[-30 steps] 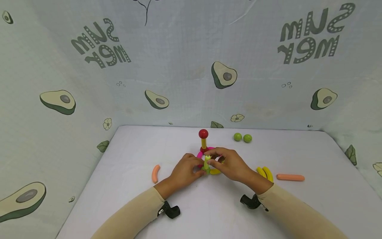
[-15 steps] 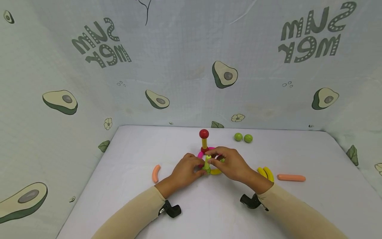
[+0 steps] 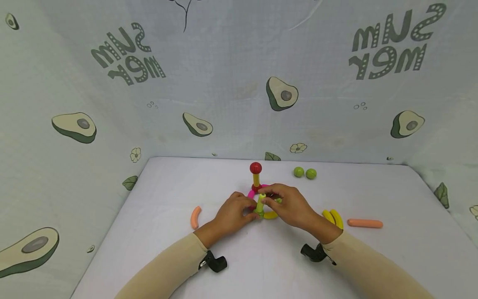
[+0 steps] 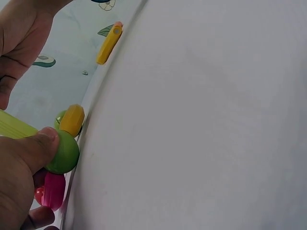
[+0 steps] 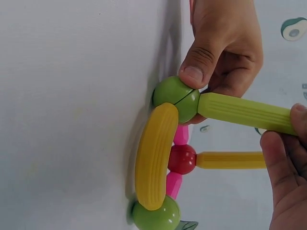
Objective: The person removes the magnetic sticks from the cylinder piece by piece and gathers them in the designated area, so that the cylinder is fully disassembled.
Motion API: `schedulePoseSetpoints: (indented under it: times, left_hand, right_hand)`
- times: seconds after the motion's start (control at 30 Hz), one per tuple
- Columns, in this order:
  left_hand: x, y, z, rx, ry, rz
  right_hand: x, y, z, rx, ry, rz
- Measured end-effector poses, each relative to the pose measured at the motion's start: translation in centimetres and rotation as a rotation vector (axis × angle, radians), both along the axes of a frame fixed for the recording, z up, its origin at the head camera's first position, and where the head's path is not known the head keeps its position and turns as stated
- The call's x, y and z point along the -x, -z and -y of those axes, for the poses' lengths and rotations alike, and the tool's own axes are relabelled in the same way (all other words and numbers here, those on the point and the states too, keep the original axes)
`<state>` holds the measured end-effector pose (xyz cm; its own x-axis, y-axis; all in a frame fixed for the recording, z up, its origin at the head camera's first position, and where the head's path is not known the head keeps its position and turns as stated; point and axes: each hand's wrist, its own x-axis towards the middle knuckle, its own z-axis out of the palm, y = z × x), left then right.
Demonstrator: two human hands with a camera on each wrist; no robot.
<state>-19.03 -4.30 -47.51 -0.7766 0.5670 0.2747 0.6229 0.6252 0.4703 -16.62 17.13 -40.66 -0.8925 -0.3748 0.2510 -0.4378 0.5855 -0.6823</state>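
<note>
My left hand (image 3: 233,211) pinches a green ball (image 5: 168,98) low at the table, its thumb pressed on the ball's side in both wrist views. From this ball a light green ribbed rod (image 5: 244,112) stands up, leaning slightly right in the head view. My right hand (image 3: 291,207) pinches the rod's upper end between thumb and fingers. A curved yellow piece (image 5: 156,158) runs from the held ball to a second green ball (image 5: 158,213). Behind, pink curved pieces (image 5: 173,184) meet a red ball (image 5: 182,159), which carries an upright yellow rod (image 5: 230,160) topped by another red ball (image 3: 255,167).
Two loose green balls (image 3: 305,172) lie at the back right of the white table (image 3: 186,178). Curved yellow pieces (image 3: 333,218) and a straight orange rod (image 3: 364,223) lie right of the hands. A curved orange piece (image 3: 195,217) is at left.
The light green rod's top has tipped very slightly to the right with my right fingers. Both hands otherwise keep their places and grips.
</note>
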Motion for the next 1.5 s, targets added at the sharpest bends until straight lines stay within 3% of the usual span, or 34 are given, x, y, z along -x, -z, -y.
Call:
schedulePoseSetpoints:
  times: [0.23,0.43,0.7,1.0,1.3,1.5]
  left_hand:
    - [-0.1,-0.2,-0.1,0.007,-0.004,0.014]
    - [-0.1,-0.2,-0.1,0.01,-0.001,0.009]
    - [0.0,0.0,-0.1,0.002,0.007,0.006]
    - [0.0,-0.1,0.0,0.011,0.002,0.028]
    - [-0.2,-0.3,0.0,0.014,-0.006,0.052]
    - [-0.2,-0.3,0.0,-0.001,0.001,0.049]
  right_hand:
    - [0.1,-0.2,-0.2,0.031,0.023,-0.002]
    - [0.6,-1.3,-0.7,0.116,0.032,-0.072]
    - [0.4,-1.1,-1.5,0.051,0.02,0.013]
    - [0.2,-0.5,-2.8,0.012,0.024,0.024]
    - [0.2,-0.7,-4.2,0.039,-0.018,0.013]
    - [0.0,-0.8,-5.2,-0.03,0.001,0.028]
